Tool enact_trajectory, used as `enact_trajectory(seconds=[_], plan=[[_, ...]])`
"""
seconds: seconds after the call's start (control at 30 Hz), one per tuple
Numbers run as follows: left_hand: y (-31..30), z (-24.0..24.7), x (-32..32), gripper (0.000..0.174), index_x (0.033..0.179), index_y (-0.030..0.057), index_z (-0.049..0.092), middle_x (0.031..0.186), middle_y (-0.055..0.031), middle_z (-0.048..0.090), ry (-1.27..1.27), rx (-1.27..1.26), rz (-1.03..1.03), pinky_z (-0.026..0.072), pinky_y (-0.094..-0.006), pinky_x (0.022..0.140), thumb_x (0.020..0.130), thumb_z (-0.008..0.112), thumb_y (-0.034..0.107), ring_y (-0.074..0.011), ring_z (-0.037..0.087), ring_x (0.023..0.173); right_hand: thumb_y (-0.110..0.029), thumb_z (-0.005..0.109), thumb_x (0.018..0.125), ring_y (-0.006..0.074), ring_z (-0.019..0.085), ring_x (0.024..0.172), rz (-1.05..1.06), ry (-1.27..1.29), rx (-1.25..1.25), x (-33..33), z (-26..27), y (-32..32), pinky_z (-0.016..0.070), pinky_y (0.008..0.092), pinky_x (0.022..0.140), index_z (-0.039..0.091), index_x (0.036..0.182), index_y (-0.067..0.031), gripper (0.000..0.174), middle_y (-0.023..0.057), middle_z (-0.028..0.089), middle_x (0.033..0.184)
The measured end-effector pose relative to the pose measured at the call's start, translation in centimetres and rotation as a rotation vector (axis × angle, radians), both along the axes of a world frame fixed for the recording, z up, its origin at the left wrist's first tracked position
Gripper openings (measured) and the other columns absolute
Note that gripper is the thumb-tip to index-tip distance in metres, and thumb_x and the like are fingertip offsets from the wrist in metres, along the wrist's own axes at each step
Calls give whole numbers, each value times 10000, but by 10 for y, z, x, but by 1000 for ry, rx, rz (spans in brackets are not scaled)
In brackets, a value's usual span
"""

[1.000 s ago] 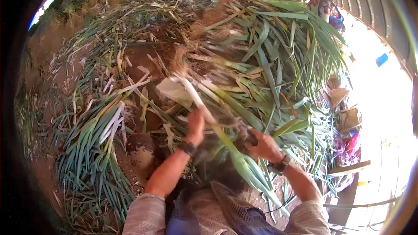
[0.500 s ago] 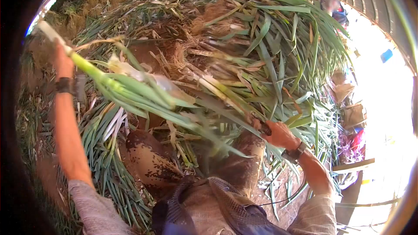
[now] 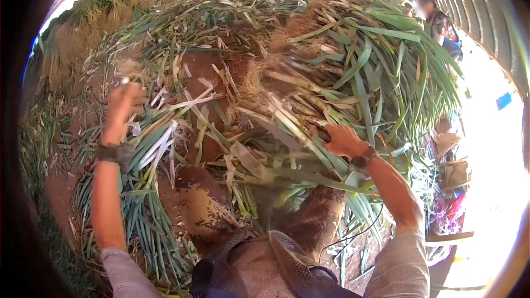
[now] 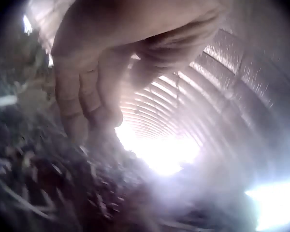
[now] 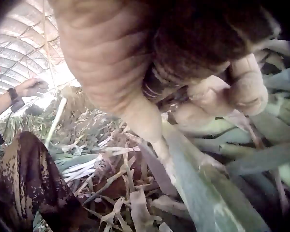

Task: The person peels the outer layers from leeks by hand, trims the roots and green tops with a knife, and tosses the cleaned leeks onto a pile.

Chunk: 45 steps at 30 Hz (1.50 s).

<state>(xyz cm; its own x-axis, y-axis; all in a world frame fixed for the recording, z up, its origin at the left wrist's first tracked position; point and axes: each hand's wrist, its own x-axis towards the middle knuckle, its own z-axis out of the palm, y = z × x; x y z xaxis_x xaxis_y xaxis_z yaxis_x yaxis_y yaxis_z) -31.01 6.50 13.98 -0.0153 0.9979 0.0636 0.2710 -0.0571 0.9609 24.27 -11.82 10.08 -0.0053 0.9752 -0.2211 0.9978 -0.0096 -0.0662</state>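
My left hand point(image 3: 118, 110) is stretched out at the left, blurred by motion. In the left wrist view its fingers point(image 4: 72, 106) hang loosely bent with nothing between them. Below and beside it lies a bundle of leeks point(image 3: 157, 152) with bare white stems and green leaves. On the right, my right hand point(image 3: 346, 141) curls round the handle of a knife, whose grey blade point(image 3: 280, 132) points left over the leeks. Most of the handle is hidden by the fingers. Close by the right hand are untrimmed leeks point(image 3: 381, 72) in a large heap, roots facing left.
Leaf scraps and dry peelings point(image 3: 243, 160) litter the ground between my knees point(image 3: 201, 201). Another person point(image 3: 441, 25) is behind the heap at the upper right. Cardboard boxes point(image 3: 457, 174) stand along the bright right side, under a ribbed tunnel wall point(image 3: 469, 5).
The left hand carried a leek from the middle to the far left and let it go, then came partly back. The right hand kept hold of the knife and shifted slightly up.
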Motion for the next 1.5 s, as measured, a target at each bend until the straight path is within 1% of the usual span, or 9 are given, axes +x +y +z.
enact_trajectory(seconds=[0.2,0.3,0.4,0.5,0.57,0.8,0.9,1.13,1.5], plan=[[-51,-49,195,335,1043,51,671,941,-112,721,-480,-339,-639,587,-329,699,932,652,367,-182,701,787,-296,657,769,435,625,856,30,-37,2,-19,8,32,475,538,750,582,958,-41,325,229,655,864],[-69,-103,267,319,1104,30,632,1030,-142,679,-477,-556,-779,577,-326,740,911,674,280,-200,672,915,-326,585,827,433,652,852,40,-62,21,-25,17,35,506,522,760,645,1006,-72,317,228,678,870],[-80,-153,314,373,1220,8,553,1118,-130,633,-427,-599,-631,578,-396,767,939,636,240,-256,657,981,-325,594,818,424,655,857,-83,-24,4,-24,22,24,511,521,762,648,1042,-96,325,217,683,880],[-77,-183,339,379,1263,3,527,1171,-125,597,-519,-553,-457,579,-431,767,950,583,208,-276,642,1039,-314,656,795,441,630,771,144,-14,5,-1,18,2,483,530,698,588,950,-87,283,208,652,788],[-69,-206,356,382,1276,7,521,1174,-129,591,-570,-564,-433,580,-423,754,948,565,199,-279,636,1059,-308,654,795,444,628,769,105,-16,0,-5,21,-14,480,535,697,585,953,-87,280,208,651,786],[-72,-202,379,338,1239,24,538,1123,-117,592,-686,-598,-259,566,-390,601,940,533,182,-246,646,943,-258,616,804,457,622,769,1,51,74,-16,7,-7,475,554,694,577,969,-73,251,210,653,783],[-70,-206,382,333,1235,31,542,1079,-100,604,-683,-603,-215,551,-372,559,938,548,183,-225,643,890,-248,610,800,456,623,780,-33,45,-47,-51,38,16,472,558,701,576,986,-69,261,215,654,791],[-59,-226,384,316,1207,60,568,947,-47,633,-682,-573,-185,526,-347,504,927,627,195,-175,637,776,-273,621,792,453,625,814,74,98,90,-46,15,48,471,558,711,587,1015,-77,299,225,658,814],[-60,-198,373,367,1094,60,599,965,-48,608,-794,-689,-231,519,-354,555,866,726,318,-177,629,809,-229,665,760,417,617,715,-42,20,-12,14,41,-80,465,512,648,605,983,-105,262,177,646,760]])
